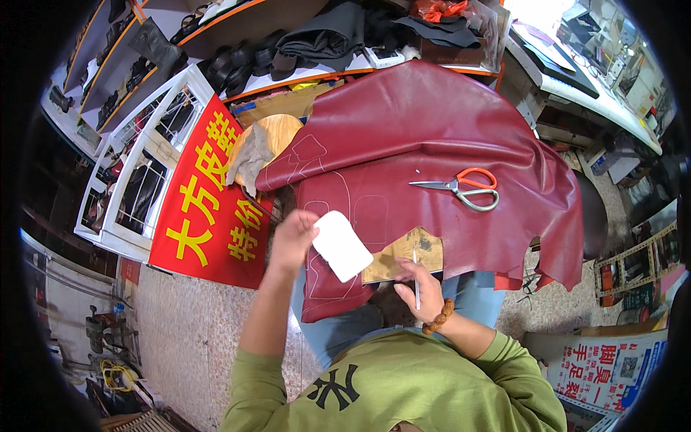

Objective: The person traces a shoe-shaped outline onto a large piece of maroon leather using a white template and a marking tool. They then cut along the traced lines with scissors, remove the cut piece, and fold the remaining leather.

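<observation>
A large sheet of dark red leather (399,162) spreads over a wooden board (402,259), whose near part shows at a notch in the leather. Thin pale outlines are drawn on the leather's left part. My left hand (294,237) holds a white template piece (343,245) by its upper left edge, over the outlines. Between the fingers of my right hand (421,286) is a slim white pen-like marker (416,278), its tip pointing away from me above the bare wood. Scissors (459,186) with one orange and one metallic handle loop lie on the leather, blades towards the left.
A round wooden stool top (270,140) with a grey cloth (251,156) stands at the leather's left. Beyond are shelves with shoes (232,65) and folded black material (324,35). A red banner with writing (205,216) hangs at left; a white desk (588,81) stands at back right.
</observation>
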`<state>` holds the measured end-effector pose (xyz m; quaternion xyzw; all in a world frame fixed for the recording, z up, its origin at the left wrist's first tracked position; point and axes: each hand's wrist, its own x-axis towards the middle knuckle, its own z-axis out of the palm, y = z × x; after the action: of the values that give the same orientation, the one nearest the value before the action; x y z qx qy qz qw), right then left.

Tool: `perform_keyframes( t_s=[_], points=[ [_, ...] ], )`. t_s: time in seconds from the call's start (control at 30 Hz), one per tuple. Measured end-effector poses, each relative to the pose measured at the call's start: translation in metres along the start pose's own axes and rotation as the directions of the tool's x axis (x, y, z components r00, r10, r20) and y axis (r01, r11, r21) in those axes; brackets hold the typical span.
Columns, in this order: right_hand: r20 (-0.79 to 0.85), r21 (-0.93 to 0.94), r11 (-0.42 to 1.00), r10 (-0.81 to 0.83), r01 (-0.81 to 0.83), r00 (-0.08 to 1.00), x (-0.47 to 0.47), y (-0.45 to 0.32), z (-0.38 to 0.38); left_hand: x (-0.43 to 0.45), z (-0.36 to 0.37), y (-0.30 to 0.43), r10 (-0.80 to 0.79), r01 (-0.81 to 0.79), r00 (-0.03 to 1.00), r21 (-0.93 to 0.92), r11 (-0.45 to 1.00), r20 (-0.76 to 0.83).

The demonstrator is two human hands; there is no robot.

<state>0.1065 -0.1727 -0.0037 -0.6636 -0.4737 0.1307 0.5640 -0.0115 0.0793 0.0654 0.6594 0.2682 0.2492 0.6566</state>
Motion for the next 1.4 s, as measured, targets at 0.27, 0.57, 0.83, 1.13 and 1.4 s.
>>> perform_keyframes(
  t_s=[0.27,0.57,0.83,1.13,1.4],
  points=[
    [0.137,0.299,0.907,0.268,-0.298,0.954,-0.027,-0.001,0.004,-0.095,0.059,-0.054,-0.079,0.032,0.971,-0.207,0.978,-0.225],
    [0.191,0.500,0.756,0.380,-0.423,0.905,-0.037,-0.005,-0.018,-0.110,0.080,-0.069,-0.065,0.038,0.988,-0.188,0.981,-0.138],
    [-0.145,0.400,0.854,0.417,-0.333,0.897,-0.028,0.001,-0.022,-0.053,0.055,-0.048,0.463,-0.289,0.882,0.672,0.682,-0.091],
    [-0.270,0.423,0.841,0.473,-0.338,0.838,-0.022,-0.004,-0.047,0.031,0.040,-0.058,0.471,-0.238,0.881,0.817,0.526,-0.047],
    [-0.582,0.275,0.955,0.254,-0.106,0.773,0.013,-0.008,-0.162,-0.022,0.059,-0.051,0.559,-0.373,0.828,0.793,0.482,0.050]
  ],
)
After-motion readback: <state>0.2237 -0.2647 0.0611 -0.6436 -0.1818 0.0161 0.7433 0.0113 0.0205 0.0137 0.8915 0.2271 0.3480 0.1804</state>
